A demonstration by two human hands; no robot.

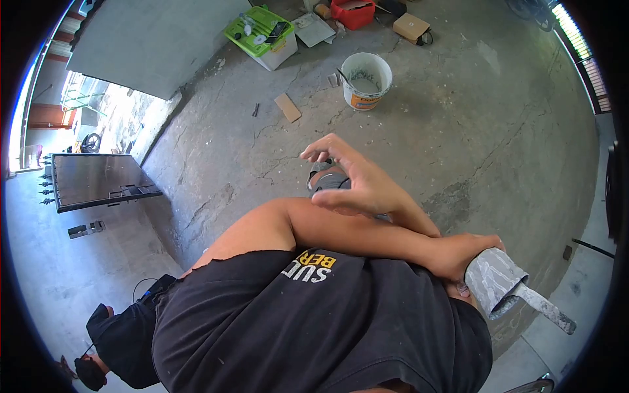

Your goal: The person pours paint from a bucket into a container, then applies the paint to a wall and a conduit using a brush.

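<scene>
My left arm reaches across my body, and my left hand [473, 254] is closed on a grey, plaster-smeared curved holder [493, 276]. From its far end sticks out a flat, crusted strip [549, 309], like the handle of a scraper. Most of the left fingers are hidden behind the wrist and the holder. In front of my chest my right hand [354, 180] is held up, thumb and fingers apart, with nothing in it. Its forearm passes behind my left forearm. Below the right hand a shoe [331, 180] shows on the floor.
A white bucket [351, 98] with a tool stands ahead on the concrete floor. Nearby lie a brown board [287, 108] and pliers-like tool [255, 110]. A green-lidded box [268, 56], red container [354, 14] and cardboard box [411, 28] stand farther off. Another person [128, 344] is lower left.
</scene>
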